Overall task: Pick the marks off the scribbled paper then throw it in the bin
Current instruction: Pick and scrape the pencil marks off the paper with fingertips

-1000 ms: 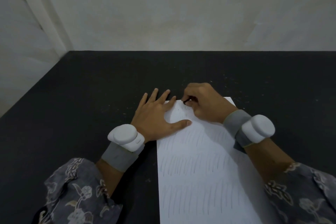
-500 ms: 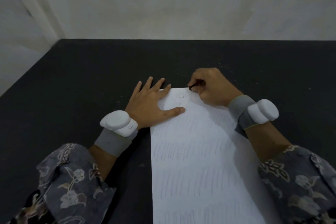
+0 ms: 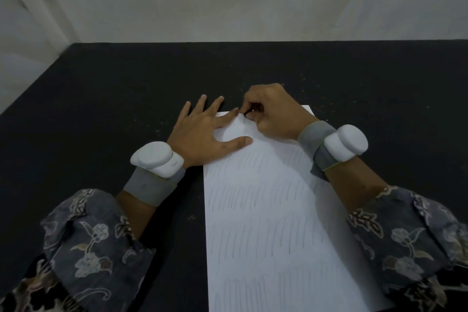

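The scribbled paper [image 3: 266, 210] lies flat on the black tabletop [image 3: 114, 109], its long side running away from the person, with rows of faint pencil strokes covering most of it. The left hand [image 3: 202, 134] rests spread and flat across the far left corner, fingers straight, thumb pressing on the sheet. The right hand [image 3: 273, 116] is curled at the far edge, its fingertips [image 3: 247, 112] bunched around something small and dark against the paper; I take it for an eraser, though it is too small to be sure. Pale crumbs [image 3: 304, 78] speckle the tabletop beyond the hands.

Only a patch near the top looks thinned, so I judge the job barely begun, and no bin is in sight.

The risks seem plain enough. The rubbing sits right at the paper's edge, so a hard stroke outward could buckle or tear it. The left hand pins just one corner; the long near end is free and could swing or crease. The right wrist lies across the strokes and may smudge them.
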Tool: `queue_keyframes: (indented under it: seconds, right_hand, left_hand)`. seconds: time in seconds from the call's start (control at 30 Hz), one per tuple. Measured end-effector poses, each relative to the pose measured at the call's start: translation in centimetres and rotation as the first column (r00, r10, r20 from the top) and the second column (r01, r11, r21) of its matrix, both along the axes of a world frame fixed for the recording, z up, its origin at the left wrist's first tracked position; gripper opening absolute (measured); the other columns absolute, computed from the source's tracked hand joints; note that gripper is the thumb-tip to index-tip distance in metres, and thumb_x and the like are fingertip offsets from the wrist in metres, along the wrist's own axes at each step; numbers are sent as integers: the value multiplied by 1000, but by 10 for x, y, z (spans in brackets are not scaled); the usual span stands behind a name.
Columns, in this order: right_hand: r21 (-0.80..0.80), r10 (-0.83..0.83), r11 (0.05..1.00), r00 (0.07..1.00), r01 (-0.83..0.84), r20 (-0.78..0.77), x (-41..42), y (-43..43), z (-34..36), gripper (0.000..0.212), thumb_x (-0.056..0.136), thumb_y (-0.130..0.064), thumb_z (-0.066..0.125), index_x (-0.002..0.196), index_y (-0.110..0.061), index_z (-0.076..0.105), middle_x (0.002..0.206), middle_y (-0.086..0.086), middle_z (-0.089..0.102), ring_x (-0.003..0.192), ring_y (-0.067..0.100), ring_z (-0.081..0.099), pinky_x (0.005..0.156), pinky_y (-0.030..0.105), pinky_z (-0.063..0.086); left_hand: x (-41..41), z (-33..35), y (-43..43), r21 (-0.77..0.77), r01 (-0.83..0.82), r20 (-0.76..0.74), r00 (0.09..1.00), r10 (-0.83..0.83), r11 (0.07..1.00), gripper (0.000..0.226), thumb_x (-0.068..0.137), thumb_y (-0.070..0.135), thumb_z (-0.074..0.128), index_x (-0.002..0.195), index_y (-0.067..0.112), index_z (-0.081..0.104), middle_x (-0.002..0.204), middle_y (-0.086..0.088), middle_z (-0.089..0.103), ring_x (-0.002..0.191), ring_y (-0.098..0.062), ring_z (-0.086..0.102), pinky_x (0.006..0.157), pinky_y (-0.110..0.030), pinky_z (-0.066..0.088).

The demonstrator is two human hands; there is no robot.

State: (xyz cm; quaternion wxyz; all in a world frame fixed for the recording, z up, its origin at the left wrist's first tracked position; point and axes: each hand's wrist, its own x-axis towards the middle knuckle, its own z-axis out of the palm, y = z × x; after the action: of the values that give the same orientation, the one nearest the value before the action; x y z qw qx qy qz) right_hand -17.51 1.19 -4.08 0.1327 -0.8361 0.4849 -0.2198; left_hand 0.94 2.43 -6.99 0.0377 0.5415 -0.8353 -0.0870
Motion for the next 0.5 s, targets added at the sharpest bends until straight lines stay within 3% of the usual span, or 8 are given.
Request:
queue_keyframes:
  seconds: [0.13, 0.23, 0.5]
  right_hand:
    - [29, 2, 1000, 1000, -2, -10, -7, -1, 2, 16, 82, 7, 61, 85, -7, 68, 89, 0, 59, 80, 12, 57, 72, 16, 49]
    - [16, -36, 999, 999, 36, -11, -14, -4, 2, 16, 83, 7, 61, 86, -7, 69, 90, 2, 61, 81, 13, 58, 72, 15, 49]
    - [-14, 29, 999, 999, -29, -30, -3, -2, 1, 15, 80, 8, 61, 84, -4, 69, 88, 3, 61, 80, 15, 57, 73, 28, 53]
  left_hand:
    - [-1, 2, 1, 13, -3, 2, 1000, 3, 1000, 98, 62, 90, 16, 149, 46, 15, 162, 4, 4, 149, -24, -3, 118, -45, -5]
    - [-1, 2, 1, 10, -7, 8, 1000, 7, 1000, 102, 59, 92, 12, 149, 45, 16, 162, 4, 5, 149, -24, -3, 118, -46, -5]
    - [0, 2, 2, 14, -4, -33, 999, 4, 1000, 101, 57, 92, 13, 148, 47, 17, 162, 5, 6, 149, -22, -3, 118, -44, -5]
